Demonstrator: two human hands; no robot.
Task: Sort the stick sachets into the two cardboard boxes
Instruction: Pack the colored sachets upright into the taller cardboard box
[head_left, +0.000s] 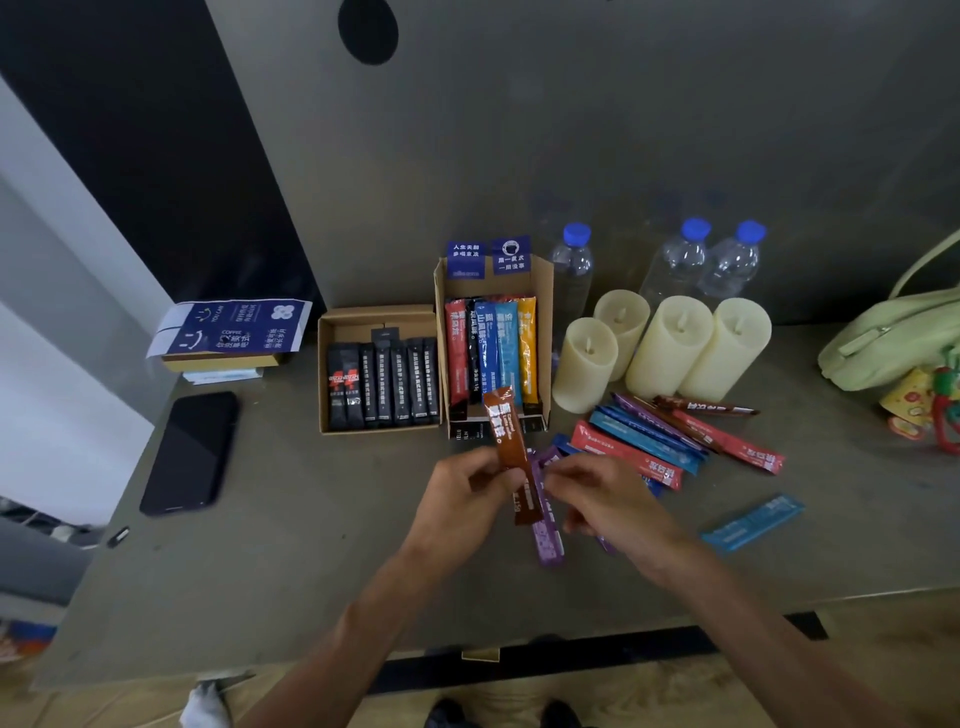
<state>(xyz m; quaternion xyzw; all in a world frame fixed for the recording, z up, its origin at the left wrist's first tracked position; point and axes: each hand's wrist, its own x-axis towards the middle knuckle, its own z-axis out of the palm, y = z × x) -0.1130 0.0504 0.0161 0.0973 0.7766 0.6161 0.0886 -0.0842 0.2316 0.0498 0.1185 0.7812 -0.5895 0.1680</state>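
You are pinching a brown stick (505, 441) in your left fingers (491, 467) and a purple stick (548, 540) in your right fingers (561, 477), probably heading for the colour box (544, 291).

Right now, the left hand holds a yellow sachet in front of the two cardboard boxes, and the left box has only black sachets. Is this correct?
One detail is wrong: in the head view the left hand holds a brown sachet, not yellow. The rest stands: it is in front of both cardboard boxes, and the left box has only black sachets.
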